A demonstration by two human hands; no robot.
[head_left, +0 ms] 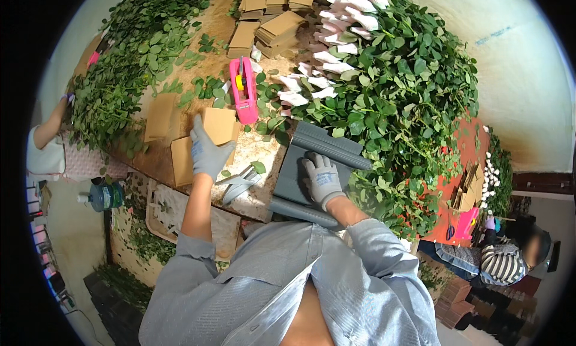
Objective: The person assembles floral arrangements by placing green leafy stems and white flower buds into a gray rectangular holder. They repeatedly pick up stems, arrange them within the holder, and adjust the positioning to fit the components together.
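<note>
My left hand (209,156), in a grey work glove, lies over brown cardboard pieces (219,125) at the table's front left. Its fingers are stretched out, with the thumb spread to the right. My right hand (323,179), gloved too, rests palm down on a dark grey plastic board (291,181) with ridged ends, fingers slightly bent and apart. Beyond my left hand lies a pink tape dispenser (246,103) with a yellow core. Between my hands is a grey, flat-looking object (240,185), its kind unclear, beside a loose leaf.
Leafy stems with white-wrapped heads (354,22) pile up at right; more green stems (120,76) cover the left. Cardboard stacks (279,31) stand at the back. One person (45,142) is at far left, another (501,259) at far right. A water jug (105,196) sits lower left.
</note>
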